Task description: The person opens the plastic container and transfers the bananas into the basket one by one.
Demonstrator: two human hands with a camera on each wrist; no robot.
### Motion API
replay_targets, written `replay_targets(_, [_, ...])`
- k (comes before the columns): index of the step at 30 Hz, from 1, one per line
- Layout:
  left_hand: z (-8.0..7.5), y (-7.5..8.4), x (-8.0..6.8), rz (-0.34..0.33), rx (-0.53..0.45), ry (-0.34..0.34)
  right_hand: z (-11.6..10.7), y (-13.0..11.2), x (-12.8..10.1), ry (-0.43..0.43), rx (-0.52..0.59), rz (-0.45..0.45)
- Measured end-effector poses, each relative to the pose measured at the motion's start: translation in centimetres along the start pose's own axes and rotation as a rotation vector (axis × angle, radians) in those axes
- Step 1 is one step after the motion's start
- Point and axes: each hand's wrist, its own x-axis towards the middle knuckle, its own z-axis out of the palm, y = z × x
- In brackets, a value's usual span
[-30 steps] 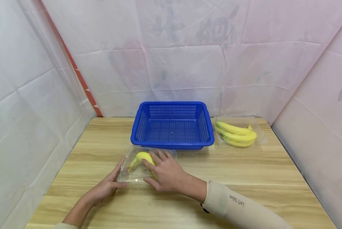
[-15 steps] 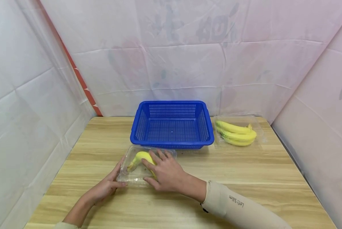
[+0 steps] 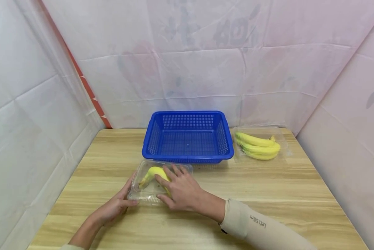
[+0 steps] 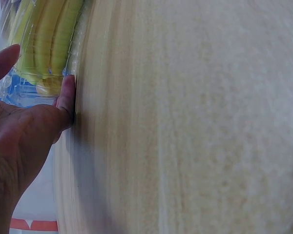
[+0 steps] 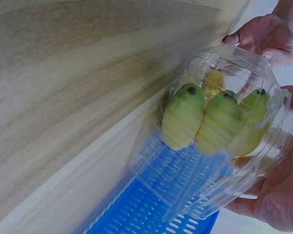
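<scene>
Wood-grain table | clear ribbed clamshell, curved bananas inside | perforated basket

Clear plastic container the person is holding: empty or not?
Not empty: the clear plastic container holds bananas, their greenish tips showing through its side in the right wrist view.

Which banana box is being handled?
The near box, in front of the blue basket: left hand and right hand touch it; the far box at right sits untouched.
</scene>
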Motion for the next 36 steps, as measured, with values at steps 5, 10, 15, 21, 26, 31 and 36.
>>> replay_targets(5, [0.07,-0.02,-0.02,-0.006,-0.012,-0.004,0.15,-0.03,-0.03,0.000,0.006,0.004])
replay_targets(10, [0.11,-0.15,-0.08,0.014,-0.011,-0.015,0.23,-0.09,-0.07,0.003,0.004,0.009])
replay_targets(15, [0.08,-0.29,-0.01,0.029,-0.012,-0.028,0.09,-0.09,-0.11,0.002,0.011,0.010])
replay_targets(21, [0.22,-0.49,0.01,0.065,-0.038,-0.054,-0.04,0.12,-0.09,0.007,0.064,0.023])
replay_targets(26, [0.39,-0.59,-0.05,0.065,-0.033,-0.052,-0.03,0.02,-0.18,-0.008,0.059,0.021])
replay_targets(31, [0.42,-0.71,0.06,0.063,-0.024,-0.046,-0.09,-0.03,-0.23,-0.011,0.042,0.022])
replay_targets(36, [0.31,-0.76,0.19,0.065,-0.007,-0.039,-0.28,0.12,-0.26,-0.056,0.043,0.023])
